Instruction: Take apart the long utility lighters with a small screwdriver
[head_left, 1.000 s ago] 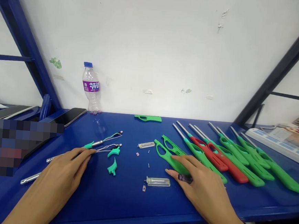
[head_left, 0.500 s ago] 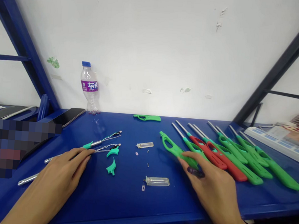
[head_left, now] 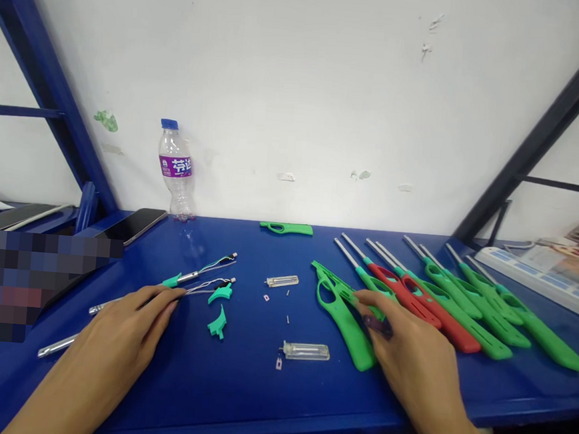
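My left hand [head_left: 124,338] is closed over a metal lighter tube [head_left: 56,346], whose thin wires [head_left: 208,284] come out past the fingertips. A second lighter tube [head_left: 187,278] lies just beyond it. My right hand [head_left: 404,346] pinches a green lighter casing half [head_left: 332,276] and also has a dark slim object [head_left: 377,321] in its grip, its kind unclear. Another green casing half [head_left: 353,336] lies angled below the held one. Two teal triggers [head_left: 217,324] sit right of my left hand. Two clear fuel tanks [head_left: 306,351] lie between the hands.
Several assembled green and red lighters [head_left: 443,303] lie in a row at the right. A green casing piece [head_left: 286,228] is by the wall. A plastic bottle [head_left: 177,168] and a phone [head_left: 141,224] are at the back left. Tiny parts [head_left: 278,363] lie near the tanks.
The green casing in my right hand has come apart: one half now lies swung down toward me, the other stays in my fingers. My left hand has barely moved.
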The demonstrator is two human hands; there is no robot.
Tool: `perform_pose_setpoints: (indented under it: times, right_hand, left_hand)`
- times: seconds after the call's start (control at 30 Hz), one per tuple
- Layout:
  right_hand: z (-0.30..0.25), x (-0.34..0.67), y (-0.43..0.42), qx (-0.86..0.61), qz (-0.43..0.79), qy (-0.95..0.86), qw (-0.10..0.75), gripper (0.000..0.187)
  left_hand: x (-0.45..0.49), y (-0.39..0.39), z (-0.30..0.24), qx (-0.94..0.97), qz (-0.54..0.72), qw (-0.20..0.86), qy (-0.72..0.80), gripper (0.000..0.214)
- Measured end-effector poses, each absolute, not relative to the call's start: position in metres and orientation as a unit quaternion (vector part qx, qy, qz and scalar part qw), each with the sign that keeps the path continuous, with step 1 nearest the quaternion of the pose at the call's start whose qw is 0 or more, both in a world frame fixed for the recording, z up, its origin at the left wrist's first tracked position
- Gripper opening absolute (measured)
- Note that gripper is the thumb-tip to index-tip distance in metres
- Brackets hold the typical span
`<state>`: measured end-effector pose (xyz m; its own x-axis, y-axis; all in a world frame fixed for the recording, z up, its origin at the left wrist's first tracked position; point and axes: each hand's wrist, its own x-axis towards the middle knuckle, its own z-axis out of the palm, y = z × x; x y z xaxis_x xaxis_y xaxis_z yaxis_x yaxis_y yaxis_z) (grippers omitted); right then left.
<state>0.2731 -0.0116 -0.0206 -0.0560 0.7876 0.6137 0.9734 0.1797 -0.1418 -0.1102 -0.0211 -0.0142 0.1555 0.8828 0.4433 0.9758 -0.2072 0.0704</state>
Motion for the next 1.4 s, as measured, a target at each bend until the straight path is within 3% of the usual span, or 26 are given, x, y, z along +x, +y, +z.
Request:
perform_pose_setpoints:
  times: [0.23,0.47,0.97,1.17,1.4]
  right_hand:
    - [-0.014,0.258,-0.016,-0.539,-0.101,-0.785,0.289,0.030]
    - [-0.016,0.257,-0.016,-0.541,-0.085,-0.786,0.287,0.021]
    - [-0.022,0.262,-0.015,-0.523,-0.074,-0.792,0.305,0.025]
    - [-0.017,0.275,-0.010,-0.493,-0.061,-0.805,0.326,0.037]
    - [0.007,0.304,0.013,-0.444,-0.060,-0.868,0.213,0.059]
  left_hand:
    - [-0.109,-0.021,-0.014,-0.746,-0.208,0.106,-0.624,0.056]
    - [-0.109,-0.021,-0.015,-0.747,-0.218,0.102,-0.620,0.055]
    - [-0.110,-0.021,-0.015,-0.753,-0.205,0.111,-0.616,0.052]
    - [-0.115,-0.020,-0.022,-0.749,-0.223,0.134,-0.610,0.050]
    - [-0.132,-0.017,-0.032,-0.685,-0.207,0.225,-0.662,0.045]
